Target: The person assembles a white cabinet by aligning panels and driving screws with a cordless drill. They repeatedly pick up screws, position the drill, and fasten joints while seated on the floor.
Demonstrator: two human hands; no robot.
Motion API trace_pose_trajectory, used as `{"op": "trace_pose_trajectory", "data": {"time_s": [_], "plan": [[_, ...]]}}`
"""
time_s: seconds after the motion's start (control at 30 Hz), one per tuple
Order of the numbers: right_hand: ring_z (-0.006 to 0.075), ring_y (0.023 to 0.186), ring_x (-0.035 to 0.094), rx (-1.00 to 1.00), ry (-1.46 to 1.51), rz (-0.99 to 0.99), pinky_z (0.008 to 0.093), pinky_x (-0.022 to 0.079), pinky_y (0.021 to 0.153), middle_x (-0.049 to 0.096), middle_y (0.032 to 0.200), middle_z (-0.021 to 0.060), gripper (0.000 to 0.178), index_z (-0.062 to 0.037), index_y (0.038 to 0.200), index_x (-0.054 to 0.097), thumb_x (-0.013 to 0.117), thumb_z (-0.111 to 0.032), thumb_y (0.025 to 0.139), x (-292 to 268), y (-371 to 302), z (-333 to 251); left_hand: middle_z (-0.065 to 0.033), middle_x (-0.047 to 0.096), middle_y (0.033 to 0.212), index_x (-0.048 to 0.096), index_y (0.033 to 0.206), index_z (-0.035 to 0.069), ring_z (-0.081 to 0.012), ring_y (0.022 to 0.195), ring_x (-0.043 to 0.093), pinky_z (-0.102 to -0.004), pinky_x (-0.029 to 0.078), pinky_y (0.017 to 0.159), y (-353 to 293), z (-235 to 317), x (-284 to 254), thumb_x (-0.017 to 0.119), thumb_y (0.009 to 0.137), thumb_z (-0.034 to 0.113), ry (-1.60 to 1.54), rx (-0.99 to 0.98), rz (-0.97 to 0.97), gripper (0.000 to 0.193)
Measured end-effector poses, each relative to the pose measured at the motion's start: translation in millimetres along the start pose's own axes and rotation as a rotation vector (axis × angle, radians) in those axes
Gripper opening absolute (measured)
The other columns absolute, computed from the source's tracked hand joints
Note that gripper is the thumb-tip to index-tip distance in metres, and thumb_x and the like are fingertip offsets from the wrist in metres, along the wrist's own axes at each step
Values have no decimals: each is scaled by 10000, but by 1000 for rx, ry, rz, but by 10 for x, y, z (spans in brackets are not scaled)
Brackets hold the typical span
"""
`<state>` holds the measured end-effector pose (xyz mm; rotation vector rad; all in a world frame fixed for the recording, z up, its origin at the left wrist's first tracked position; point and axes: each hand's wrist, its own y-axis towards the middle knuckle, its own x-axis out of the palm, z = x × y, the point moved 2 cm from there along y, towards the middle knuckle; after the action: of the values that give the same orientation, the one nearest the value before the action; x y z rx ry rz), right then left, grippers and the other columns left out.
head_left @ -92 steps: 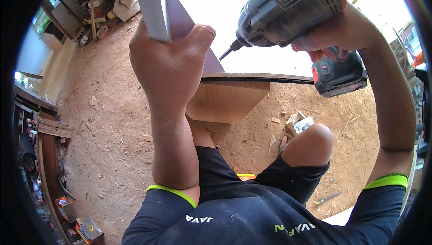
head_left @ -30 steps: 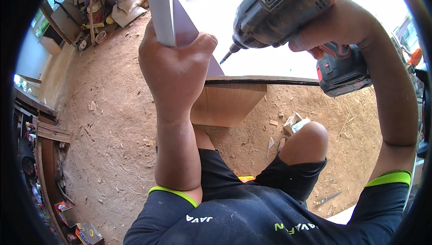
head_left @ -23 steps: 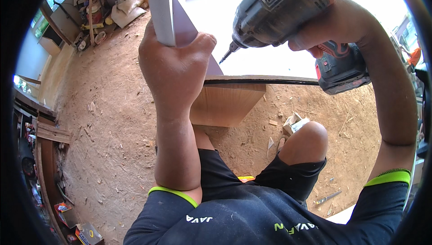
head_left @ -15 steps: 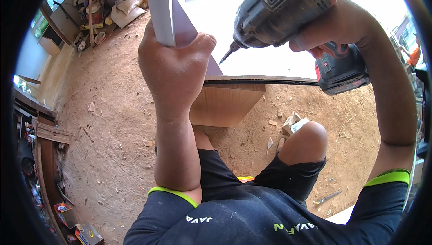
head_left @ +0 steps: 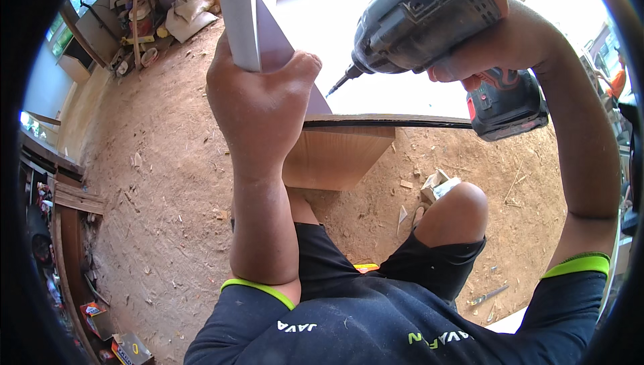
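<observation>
My left hand (head_left: pixel 261 93) is closed round the near end of a pale grey-white board (head_left: pixel 240 16), its thumb over the inner face. That board stands on edge along the left side of a white panel (head_left: pixel 396 93), which glares brightly. In my right hand (head_left: pixel 493 49) is a black cordless drill (head_left: pixel 419 19) with red parts and a block battery (head_left: pixel 510 113). The drill's bit (head_left: pixel 339 85) points down and left toward the corner where board and panel meet. Whether the tip touches the board I cannot tell.
Beneath the panel stands a wood-grain box or support (head_left: pixel 345 157). Wood scraps (head_left: pixel 439 184) and a thin tool (head_left: pixel 488 294) lie on the dirt floor (head_left: pixel 161 184). Sacks (head_left: pixel 191 13) and piled goods are at the far left; a cluttered shelf (head_left: pixel 70 251) lines the left edge.
The drill and my right hand have shifted very slightly, the drill body a little to the right. My left hand keeps its hold on the board.
</observation>
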<state>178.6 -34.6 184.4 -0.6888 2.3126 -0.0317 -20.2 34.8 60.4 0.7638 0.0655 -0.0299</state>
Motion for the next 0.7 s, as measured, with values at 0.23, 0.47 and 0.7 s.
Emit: {"op": "trace_pose_trajectory", "data": {"time_s": [0.23,0.47,0.7], "plan": [[194,1073,657,-60,-17,10,326,529,913,687,1239,141,532,45,1351,616,662,-310,957,-46,-60,58,-66,731,752,679,932,18,-180,669,730,-320,599,676,-4,-15,-6,794,721,98,-4,1,-1,253],[197,1104,649,-127,-45,36,328,522,941,678,1261,143,557,45,1360,610,659,-341,961,-103,-168,145,-72,731,748,677,930,16,-196,671,734,-334,600,681,6,-52,-9,805,710,105,24,40,-1,270],[199,1134,641,-154,-50,44,330,515,968,670,1283,146,583,46,1368,604,655,-372,965,-162,-210,215,-69,732,760,672,957,12,-185,679,736,-321,601,684,-8,-31,-6,801,722,88,25,44,-7,279]]}}
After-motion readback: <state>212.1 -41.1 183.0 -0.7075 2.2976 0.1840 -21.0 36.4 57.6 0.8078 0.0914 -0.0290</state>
